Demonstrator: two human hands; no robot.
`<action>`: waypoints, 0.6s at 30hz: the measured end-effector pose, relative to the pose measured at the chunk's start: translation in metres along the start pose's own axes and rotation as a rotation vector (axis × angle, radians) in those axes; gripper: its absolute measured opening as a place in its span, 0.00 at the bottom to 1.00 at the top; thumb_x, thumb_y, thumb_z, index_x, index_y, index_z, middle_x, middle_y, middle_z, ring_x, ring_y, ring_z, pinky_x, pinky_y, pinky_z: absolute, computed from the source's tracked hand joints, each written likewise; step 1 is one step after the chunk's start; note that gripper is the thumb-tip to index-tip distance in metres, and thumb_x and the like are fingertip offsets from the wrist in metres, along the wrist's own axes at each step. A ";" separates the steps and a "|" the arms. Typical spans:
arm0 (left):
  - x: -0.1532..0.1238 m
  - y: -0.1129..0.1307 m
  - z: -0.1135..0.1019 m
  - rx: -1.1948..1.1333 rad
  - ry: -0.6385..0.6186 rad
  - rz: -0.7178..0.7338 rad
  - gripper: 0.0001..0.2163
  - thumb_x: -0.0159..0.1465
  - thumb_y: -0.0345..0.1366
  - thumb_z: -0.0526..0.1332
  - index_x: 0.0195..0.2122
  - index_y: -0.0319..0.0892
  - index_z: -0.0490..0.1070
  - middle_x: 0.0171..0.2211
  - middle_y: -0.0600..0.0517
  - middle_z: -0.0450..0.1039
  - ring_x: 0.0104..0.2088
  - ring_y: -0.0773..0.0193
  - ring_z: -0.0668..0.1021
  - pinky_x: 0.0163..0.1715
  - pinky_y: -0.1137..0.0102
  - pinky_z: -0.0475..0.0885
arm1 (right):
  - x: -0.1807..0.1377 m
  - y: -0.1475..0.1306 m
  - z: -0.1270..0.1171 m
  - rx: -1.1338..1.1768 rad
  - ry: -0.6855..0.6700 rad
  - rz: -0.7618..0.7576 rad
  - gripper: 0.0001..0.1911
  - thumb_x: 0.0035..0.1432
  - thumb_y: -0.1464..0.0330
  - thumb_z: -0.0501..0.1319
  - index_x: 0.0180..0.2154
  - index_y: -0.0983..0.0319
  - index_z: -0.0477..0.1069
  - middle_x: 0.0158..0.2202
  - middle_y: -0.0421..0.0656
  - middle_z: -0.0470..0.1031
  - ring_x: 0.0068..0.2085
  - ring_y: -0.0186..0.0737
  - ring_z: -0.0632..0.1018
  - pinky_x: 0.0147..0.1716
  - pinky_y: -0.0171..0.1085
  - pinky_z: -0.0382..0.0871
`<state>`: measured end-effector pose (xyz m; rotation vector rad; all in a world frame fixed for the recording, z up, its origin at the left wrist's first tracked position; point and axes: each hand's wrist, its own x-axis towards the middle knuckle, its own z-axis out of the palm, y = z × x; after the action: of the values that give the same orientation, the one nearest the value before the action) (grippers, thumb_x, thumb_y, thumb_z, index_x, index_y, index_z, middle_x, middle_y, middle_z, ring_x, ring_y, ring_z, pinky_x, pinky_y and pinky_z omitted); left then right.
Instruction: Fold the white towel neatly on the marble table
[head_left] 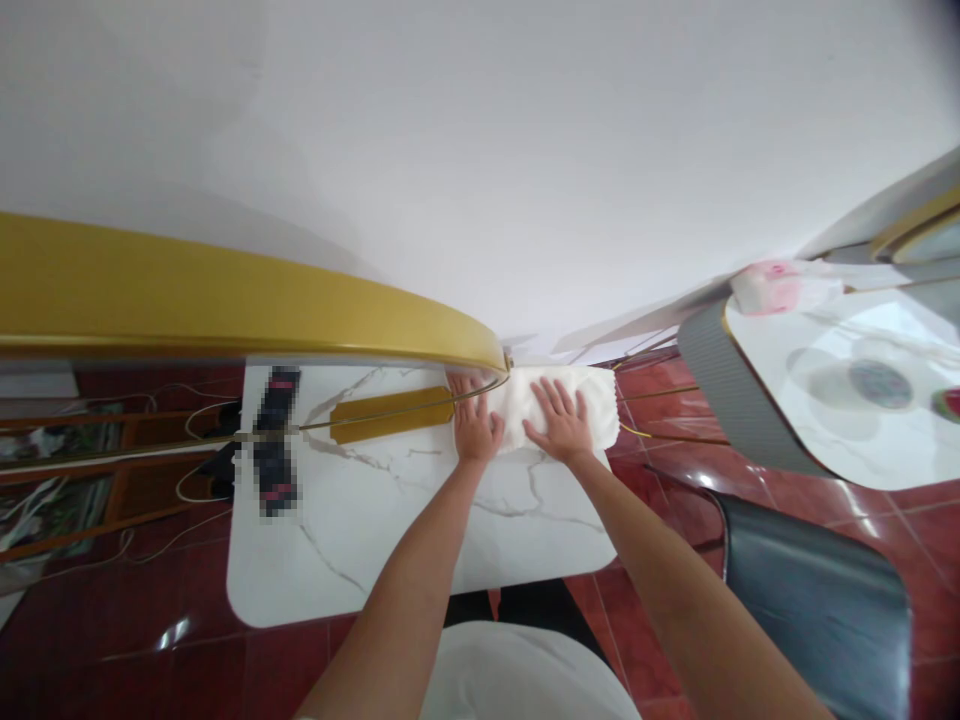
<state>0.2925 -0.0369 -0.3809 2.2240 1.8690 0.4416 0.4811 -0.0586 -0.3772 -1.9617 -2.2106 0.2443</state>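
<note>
A white cloth (517, 405) lies flattened across the far right part of a white marbled table (420, 520). My left hand (476, 425) rests palm down on the cloth's left end, fingers spread, its fingertips partly behind the gold-edged frame. On the right half of the cloth, my right hand (561, 422) presses flat with the fingers apart. Neither hand grips anything. A gold base plate (394, 414) sits on the table just left of the cloth.
A large gold-rimmed frame (247, 300) arches over the table's far side, against a white wall (480, 150). To the right are a black chair (814, 600) and a second marbled table (817, 400) bearing a pink-and-white package (780, 287). Red tiles (652, 385) cover the floor.
</note>
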 end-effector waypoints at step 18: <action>0.008 0.003 0.003 0.023 0.015 -0.013 0.29 0.60 0.36 0.54 0.63 0.35 0.52 0.65 0.41 0.47 0.65 0.47 0.49 0.63 0.53 0.51 | 0.007 -0.003 0.002 -0.027 0.047 0.022 0.39 0.59 0.55 0.51 0.66 0.56 0.36 0.67 0.41 0.43 0.65 0.51 0.50 0.61 0.56 0.37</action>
<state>0.2976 -0.0296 -0.3821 2.2276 1.9047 0.4384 0.4769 -0.0518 -0.3786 -1.9854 -2.1755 0.1695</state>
